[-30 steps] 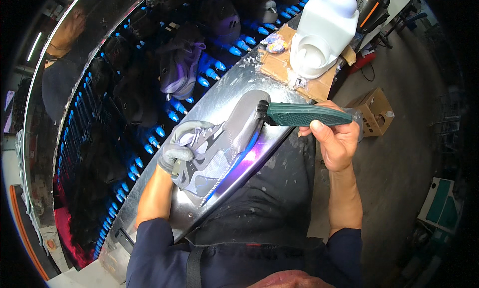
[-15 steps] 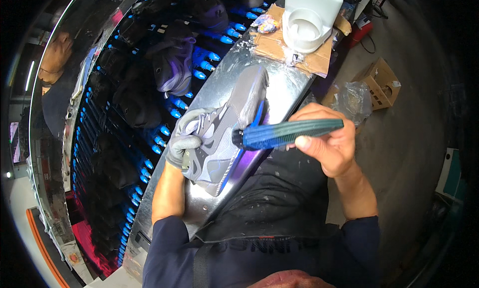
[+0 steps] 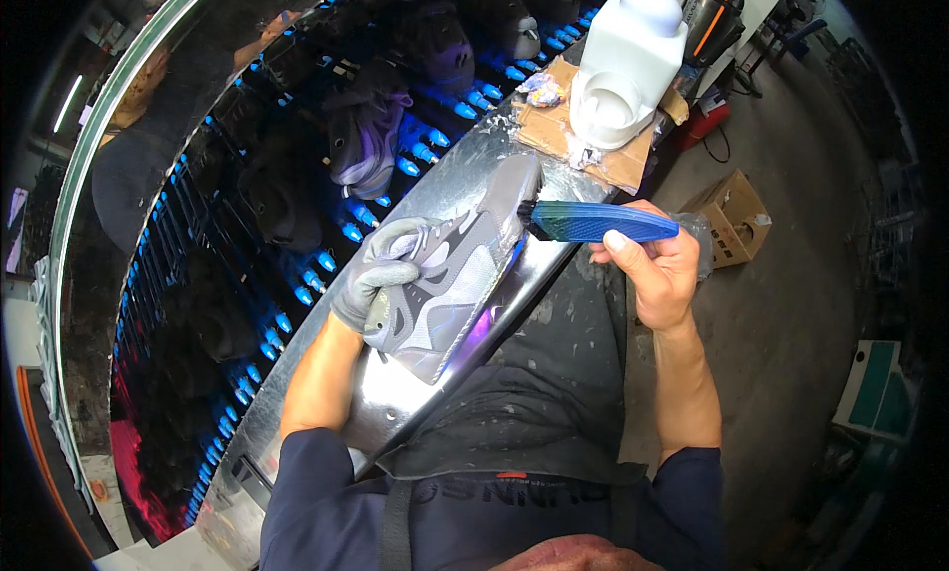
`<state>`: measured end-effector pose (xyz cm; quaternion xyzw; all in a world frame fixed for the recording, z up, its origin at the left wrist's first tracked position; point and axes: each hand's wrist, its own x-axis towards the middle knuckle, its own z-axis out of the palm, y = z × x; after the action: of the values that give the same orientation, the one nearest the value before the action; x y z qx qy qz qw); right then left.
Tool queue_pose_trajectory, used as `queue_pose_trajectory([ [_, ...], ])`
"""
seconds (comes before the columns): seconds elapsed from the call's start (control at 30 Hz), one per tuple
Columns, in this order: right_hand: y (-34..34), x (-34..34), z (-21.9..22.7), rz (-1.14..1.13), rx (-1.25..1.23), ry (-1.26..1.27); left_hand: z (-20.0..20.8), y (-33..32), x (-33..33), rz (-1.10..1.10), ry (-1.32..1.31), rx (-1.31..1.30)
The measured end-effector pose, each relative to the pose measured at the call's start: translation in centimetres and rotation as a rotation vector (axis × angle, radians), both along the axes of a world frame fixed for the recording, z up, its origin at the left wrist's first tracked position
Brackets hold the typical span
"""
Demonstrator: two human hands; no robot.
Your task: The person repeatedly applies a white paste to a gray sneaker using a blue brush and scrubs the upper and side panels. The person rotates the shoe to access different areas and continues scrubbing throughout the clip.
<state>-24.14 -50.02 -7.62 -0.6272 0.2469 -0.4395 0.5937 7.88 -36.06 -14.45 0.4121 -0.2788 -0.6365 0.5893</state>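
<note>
A grey shoe upper (image 3: 455, 284) with mesh and darker overlay panels lies on its side above the metal ledge, toe pointing away from me. My left hand (image 3: 384, 269), in a grey glove, is closed around its ankle opening. My bare right hand (image 3: 657, 269) grips a brush (image 3: 603, 221) with a blue-green ridged handle and dark bristles. Those bristles touch the lower edge of the shoe near the toe, where a whitish wet-looking band runs. Whether a sole is attached I cannot tell.
A white plastic jug (image 3: 633, 52) with a round cup-like opening stands on a stained cardboard piece (image 3: 542, 126). Left of the metal ledge (image 3: 395, 393), a dark curved rack carries blue-tipped pegs (image 3: 420, 151) and other shoes (image 3: 368, 136). A cardboard box (image 3: 727, 220) sits on the floor at right.
The brush has moved up along the shoe's lower edge toward the toe, and its handle has tilted. My left hand keeps its hold. The whole view has shifted slightly.
</note>
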Motion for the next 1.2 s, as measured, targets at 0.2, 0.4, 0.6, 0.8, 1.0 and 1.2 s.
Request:
queue_pose_trajectory([
  [0.2, 0.6, -0.3, 1.0, 0.049, -0.302, 0.158, 0.2, 0.4, -0.1, 0.005, -0.024, -0.006],
  [0.4, 3.2, 0.5, 2.7, 0.045, -0.658, 0.261, 0.0, 0.3, -0.2, 0.021, -0.028, -0.004],
  [0.6, 3.1, 1.2, 3.5, -0.067, -0.819, 0.340, 0.3, -0.1, -0.4, -0.002, -0.052, -0.016],
  [0.8, 3.3, 1.3, 4.1, 0.028, -0.894, 0.382, 0.7, -0.3, -0.9, -0.005, -0.040, -0.002],
  [1.0, 3.7, 0.9, 3.8, 0.069, -0.890, 0.390, 0.6, -0.4, -0.9, -0.002, -0.011, -0.026],
  [1.2, 6.2, 1.5, 2.3, 0.022, -0.824, 0.334, 0.0, -0.3, -0.6, 0.015, 0.010, -0.036],
])
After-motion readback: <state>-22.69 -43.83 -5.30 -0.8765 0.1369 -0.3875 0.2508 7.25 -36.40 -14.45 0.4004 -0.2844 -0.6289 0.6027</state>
